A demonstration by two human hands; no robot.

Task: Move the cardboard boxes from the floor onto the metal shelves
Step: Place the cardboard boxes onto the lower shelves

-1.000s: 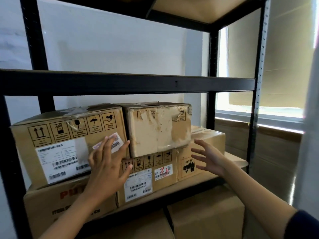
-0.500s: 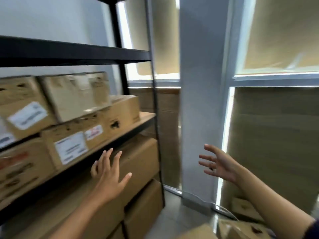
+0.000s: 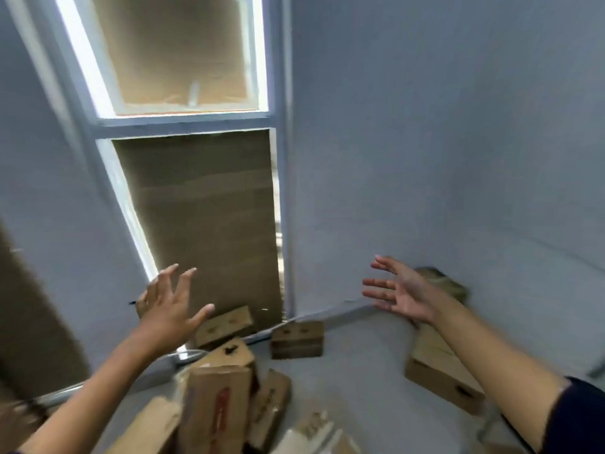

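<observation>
From the head camera, both arms reach forward over a grey floor (image 3: 360, 388) strewn with cardboard boxes. The left hand (image 3: 170, 303) is raised with its fingers spread and straight, its grip wide and holding nothing. The right hand (image 3: 402, 293) is likewise spread, palm turned inward, its grip holding nothing; a dark sleeve (image 3: 579, 417) covers the upper part of that arm.

The boxes all lie on the floor, and no shelf shows in this view. A tall box with red print (image 3: 216, 407) stands in the near pile below the left forearm, with a narrower box (image 3: 270, 411) leaning just beside it on the right. Behind them a flat box (image 3: 226, 326) rests tilted near the window's foot. A small box (image 3: 297, 339) stands apart near the corner of the wall. A longer box (image 3: 438, 375) lies below the right forearm. All appear closed, so their contents cannot be told.

Brown cardboard sheets (image 3: 203, 221) cover the window panes (image 3: 183, 121), with light showing at the edges. The picture is blurred.
</observation>
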